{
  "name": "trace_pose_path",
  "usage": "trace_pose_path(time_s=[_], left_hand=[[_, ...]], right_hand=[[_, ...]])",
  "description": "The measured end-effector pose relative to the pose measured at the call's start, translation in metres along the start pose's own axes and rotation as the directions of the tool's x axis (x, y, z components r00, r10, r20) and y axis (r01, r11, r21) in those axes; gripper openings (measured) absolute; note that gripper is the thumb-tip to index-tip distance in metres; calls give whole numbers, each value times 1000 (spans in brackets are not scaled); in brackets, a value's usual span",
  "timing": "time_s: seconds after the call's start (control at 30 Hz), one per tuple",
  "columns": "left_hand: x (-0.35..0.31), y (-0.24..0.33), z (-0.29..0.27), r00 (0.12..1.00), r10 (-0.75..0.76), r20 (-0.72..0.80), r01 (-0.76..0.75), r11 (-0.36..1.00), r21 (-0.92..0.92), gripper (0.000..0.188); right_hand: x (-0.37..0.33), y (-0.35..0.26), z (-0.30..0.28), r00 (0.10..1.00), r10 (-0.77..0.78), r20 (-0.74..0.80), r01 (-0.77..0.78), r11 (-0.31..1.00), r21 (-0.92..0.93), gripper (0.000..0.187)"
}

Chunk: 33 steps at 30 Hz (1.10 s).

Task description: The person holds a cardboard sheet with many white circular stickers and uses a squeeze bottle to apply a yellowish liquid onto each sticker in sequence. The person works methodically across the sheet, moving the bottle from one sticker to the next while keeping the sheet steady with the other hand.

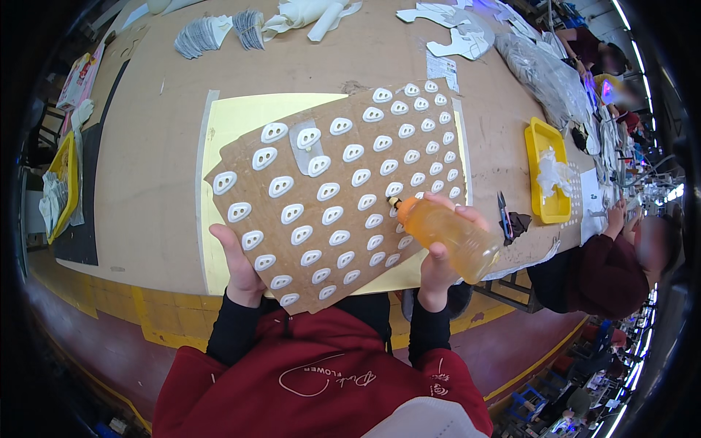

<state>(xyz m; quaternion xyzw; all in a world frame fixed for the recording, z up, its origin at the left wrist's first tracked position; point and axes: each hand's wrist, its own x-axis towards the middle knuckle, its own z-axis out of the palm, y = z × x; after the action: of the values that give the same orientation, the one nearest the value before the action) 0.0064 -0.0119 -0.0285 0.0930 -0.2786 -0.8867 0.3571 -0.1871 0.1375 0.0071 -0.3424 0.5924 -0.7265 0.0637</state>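
Note:
A brown cardboard sheet [314,212] lies tilted over a pale yellow sheet [234,117], covered with rows of small white rounded-triangle pieces [281,187], each with two holes. My left hand [242,266] grips the cardboard at its near left edge, thumb on top and fingers hidden beneath. In my right hand [442,255] is a translucent squeeze bottle [451,237] of amber liquid with an orange cap. Its dark, narrow nozzle points left, down at a white piece right of the sheet's middle. A clear grey patch [301,146] lies under two pieces near the far left.
On the right are tweezers [504,215] on a dark scrap [518,225] and a yellow tray [537,175] holding clear plastic. Stacked grey-white pieces [204,36] and white cut-outs [460,33] sit at the far side. A co-worker in dark red [606,270] sits at right.

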Motion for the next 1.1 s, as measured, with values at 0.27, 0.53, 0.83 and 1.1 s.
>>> trace_pose_path(time_s=[0.27,0.53,0.83,1.1], left_hand=[[-4,0,-5,998,-28,-50,32,995,93,80],[-6,-1,-8,999,-15,-38,18,997,77,81],[-9,-1,-9,997,-20,-81,31,990,136,82],[-7,0,-8,998,-18,-60,27,989,144,83]], right_hand=[[1,-3,4,998,-50,32,50,999,-5,69],[5,-6,6,998,-53,22,53,999,-9,69],[9,-5,8,997,-73,-25,72,997,-35,71],[14,-5,10,990,-127,-65,114,978,-175,67]])
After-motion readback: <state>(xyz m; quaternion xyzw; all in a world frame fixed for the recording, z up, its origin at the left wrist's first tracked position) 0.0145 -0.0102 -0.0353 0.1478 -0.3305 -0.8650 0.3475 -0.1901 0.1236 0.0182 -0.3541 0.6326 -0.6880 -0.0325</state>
